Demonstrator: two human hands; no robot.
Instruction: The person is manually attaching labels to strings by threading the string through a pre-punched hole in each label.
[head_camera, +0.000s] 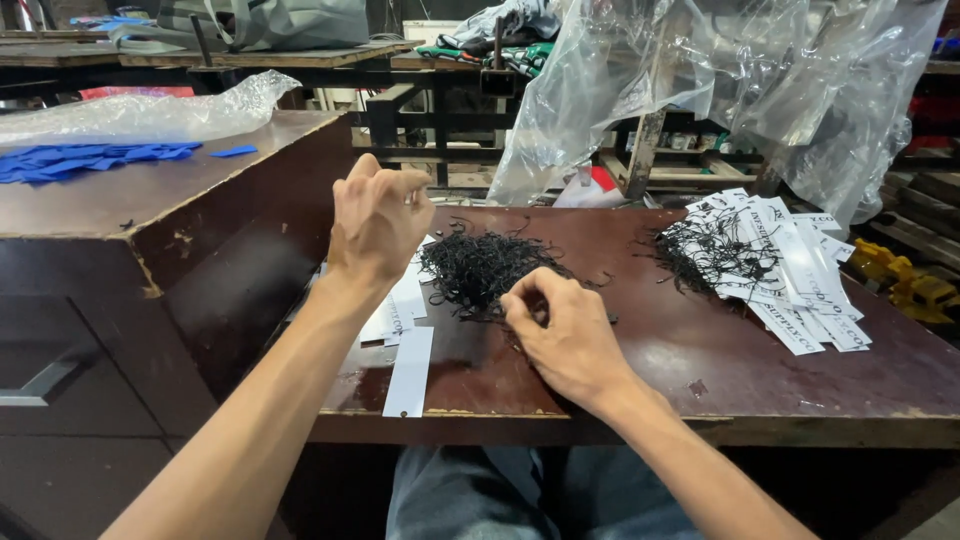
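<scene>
My left hand (377, 222) is raised above the dark wooden table (760, 385), fingers curled together; whether they pinch anything I cannot tell. Under it lie white paper tags (410, 370), some loose near the table's front edge. My right hand (562, 335) rests on the table with its fingertips pinched at the edge of a pile of thin black strings (480, 268). At the right lies a heap of white printed tags with black strings attached (790, 265).
A taller wooden cabinet (120, 215) stands at the left with blue pieces (80, 160) and a clear plastic bag (150, 112) on top. Large clear plastic sheeting (700, 90) hangs behind the table. Yellow objects (905, 280) lie at the far right.
</scene>
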